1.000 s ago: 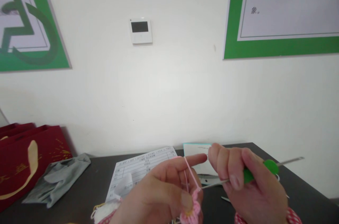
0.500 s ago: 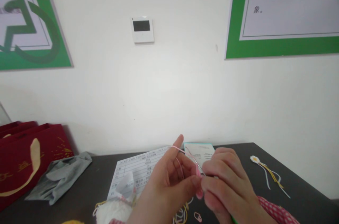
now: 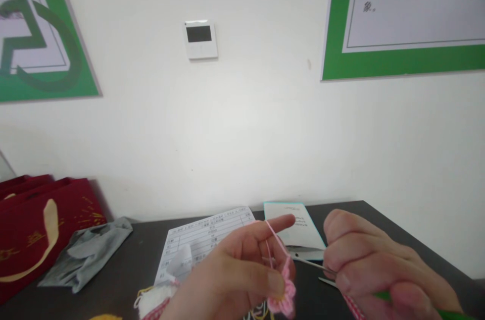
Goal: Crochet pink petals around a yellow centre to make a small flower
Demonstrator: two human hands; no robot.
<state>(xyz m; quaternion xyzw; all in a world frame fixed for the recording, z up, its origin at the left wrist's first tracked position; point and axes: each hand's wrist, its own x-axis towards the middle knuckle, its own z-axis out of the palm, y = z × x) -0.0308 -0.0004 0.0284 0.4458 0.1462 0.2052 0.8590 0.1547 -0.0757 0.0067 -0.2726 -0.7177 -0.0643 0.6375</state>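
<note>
Since half a second ago, our right hand [image 3: 382,264] has pulled away toward the tabletop's [image 3: 142,247] right edge, closed round the green-handled metal crochet hook [image 3: 320,267]. Short of the far edge, our left hand [image 3: 235,269] pinches the small pink crocheted flower with yellow centre [image 3: 288,294], index finger extended, seemingly to keep the thin pink yarn [image 3: 278,240] taut. We hold both hands apart.

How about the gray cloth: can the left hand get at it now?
Probably not without letting go: the left hand pinches the pink flower, pink yarn strung over a finger. Otherwise, the way across the printed sheet to the gray cloth looks free.
</note>
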